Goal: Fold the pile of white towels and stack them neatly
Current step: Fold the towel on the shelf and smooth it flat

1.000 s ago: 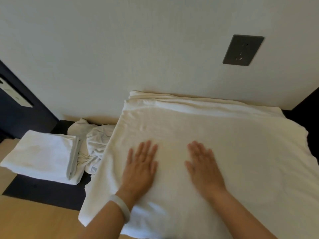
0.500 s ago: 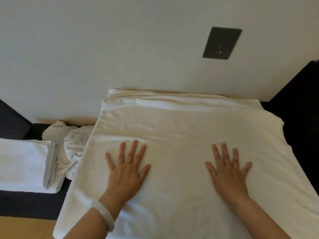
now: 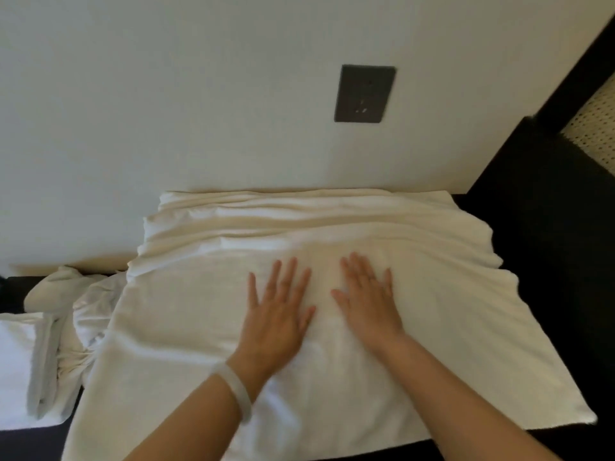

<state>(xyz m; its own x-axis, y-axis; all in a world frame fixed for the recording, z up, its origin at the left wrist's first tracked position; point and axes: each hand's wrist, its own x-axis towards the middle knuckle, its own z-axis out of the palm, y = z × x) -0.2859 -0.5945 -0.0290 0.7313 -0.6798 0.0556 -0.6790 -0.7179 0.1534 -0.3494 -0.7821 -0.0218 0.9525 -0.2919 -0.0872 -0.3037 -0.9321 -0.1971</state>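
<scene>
I have my left hand [image 3: 278, 314] and right hand [image 3: 366, 304] flat, holding nothing, side by side on the middle of the white towel [image 3: 466, 311]; it lies lengthwise left-right on the counter [image 3: 549, 261].

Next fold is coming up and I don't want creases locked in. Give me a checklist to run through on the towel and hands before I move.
1. Hands flat on the spread towel: ok. Left hand and right hand lie open, side by side near its middle.
2. Middle smooth: ok.
3. Far edge smooth: not ok. Wrinkles run along the wall side.
4. Near corners squared: cannot tell; the left one is out of frame.
5. Left edge free: not ok. The crumpled towels lie against it.
6. Folded towel in place to stack on: ok, flat at far left.
</scene>
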